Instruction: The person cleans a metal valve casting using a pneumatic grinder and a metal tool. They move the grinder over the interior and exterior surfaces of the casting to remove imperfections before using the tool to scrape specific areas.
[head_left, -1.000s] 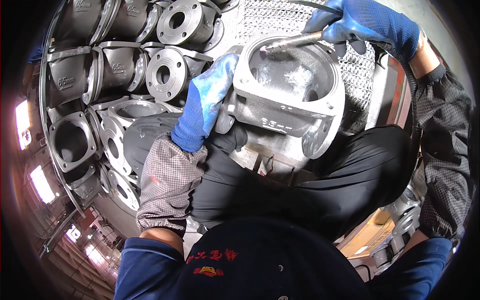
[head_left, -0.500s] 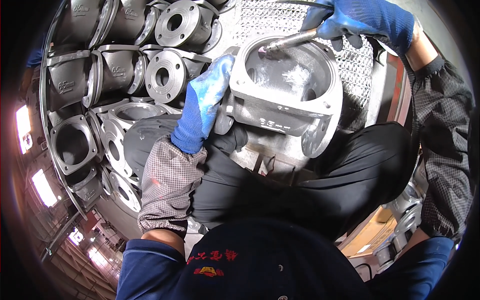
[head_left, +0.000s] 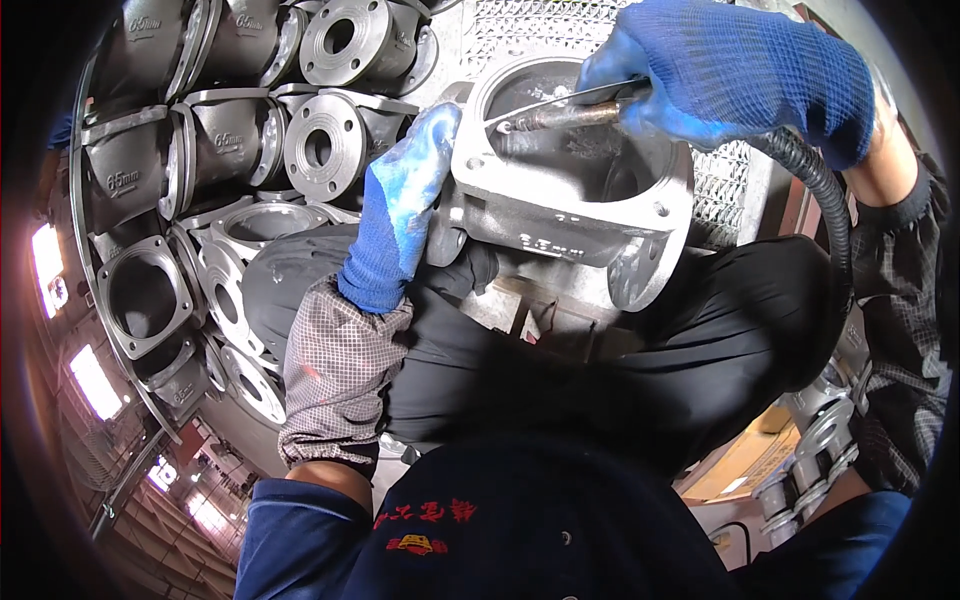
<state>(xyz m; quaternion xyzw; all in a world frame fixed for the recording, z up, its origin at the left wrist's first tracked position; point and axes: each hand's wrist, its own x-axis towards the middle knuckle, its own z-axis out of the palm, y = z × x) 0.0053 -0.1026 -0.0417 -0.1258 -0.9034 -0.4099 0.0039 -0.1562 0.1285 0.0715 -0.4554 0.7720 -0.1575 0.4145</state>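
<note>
A grey cast-metal valve body [head_left: 500, 190] lies in front of me with its wide round opening facing up. My left hand [head_left: 400, 195], in a blue coated glove, is closed on the flange at its left side; the fingertips are partly hidden. My right hand [head_left: 725, 80], gloved the same way, grips a slim handheld grinder [head_left: 570, 118] over the opening. The grinder's pale tip sits at the left inner edge of the opening; whether it touches cannot be made out. A thin metal strip runs alongside the tool. From the grip a black ribbed hose [head_left: 815, 185] trails down along my right forearm.
Rows of similar castings [head_left: 225, 145] are stacked at the left, close to my left arm. A woven metal mesh [head_left: 715, 190] lies behind the valve body. My bent legs [head_left: 700, 340] are in front of it. A cardboard box [head_left: 745, 460] and metal fittings sit at the lower right.
My right hand has come nearer and lower with the grinder, whose tip has shifted slightly left and nearer along the opening. My left hand keeps its hold on the valve body.
</note>
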